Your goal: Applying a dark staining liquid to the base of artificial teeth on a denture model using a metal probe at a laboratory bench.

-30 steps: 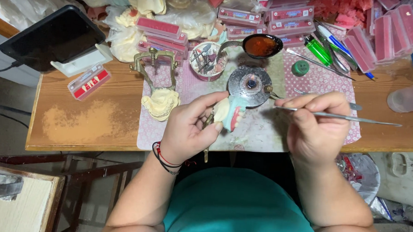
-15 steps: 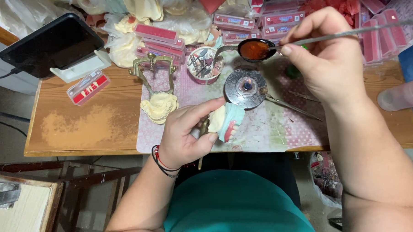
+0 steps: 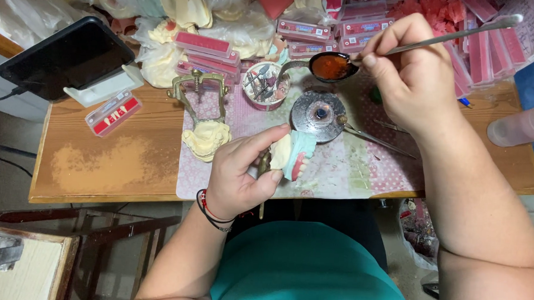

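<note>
Since a second ago your right hand [image 3: 414, 84] carried the thin metal wax tool [image 3: 454, 35] up to the dark spoon of amber melted wax [image 3: 331, 66], pinching it; your left hand [image 3: 239, 173] clasps the pink-and-cream denture model [image 3: 295, 154] low above the surface [image 3: 124, 163]; waxing looks unfinished.

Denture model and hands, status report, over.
Left hand grips the denture model above the mat. Right hand holds a metal spatula, tip at the dark ladle. Burner between them, nothing blocking.

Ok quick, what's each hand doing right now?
Left hand: closed on the dental model, pale with pink gums.
Right hand: closed on a thin metal tool, its tip at the dark spoon.
</note>
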